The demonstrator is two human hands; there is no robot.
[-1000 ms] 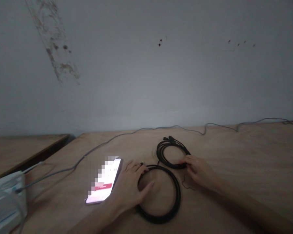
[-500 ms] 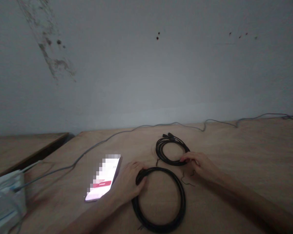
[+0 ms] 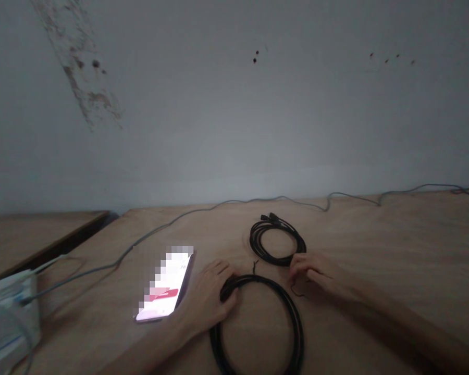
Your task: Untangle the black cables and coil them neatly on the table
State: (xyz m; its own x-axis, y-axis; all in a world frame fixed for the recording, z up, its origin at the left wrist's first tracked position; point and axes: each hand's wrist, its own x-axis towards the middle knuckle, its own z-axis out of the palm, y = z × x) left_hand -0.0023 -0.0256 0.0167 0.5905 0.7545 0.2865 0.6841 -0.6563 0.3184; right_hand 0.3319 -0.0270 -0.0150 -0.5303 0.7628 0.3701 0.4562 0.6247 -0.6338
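My left hand (image 3: 213, 289) is wrapped round the upper left side of a large coil of black cable (image 3: 296, 323), which lies near the table's front. A short twisted tie end (image 3: 255, 267) sticks up at the top of this coil. Just right of a smaller black cable coil (image 3: 254, 240), my right hand (image 3: 311, 272) is closed, its fingers pinched down at the tabletop. From under them curls a thin dark twist tie (image 3: 296, 292); the fingertips are partly hidden. Two black plugs (image 3: 269, 217) rest together at the small coil's far side.
A lit phone (image 3: 166, 291) lies left of my left hand, its screen partly pixelated. At the far left stands a white device (image 3: 11, 317) with a grey cable (image 3: 117, 263) running along the table's back. Behind rises a stained wall (image 3: 234, 120).
My right hand has come off the small coil's edge and closed over the loose twist tie. My left hand, with the large coil, has shifted slightly right and nearer.
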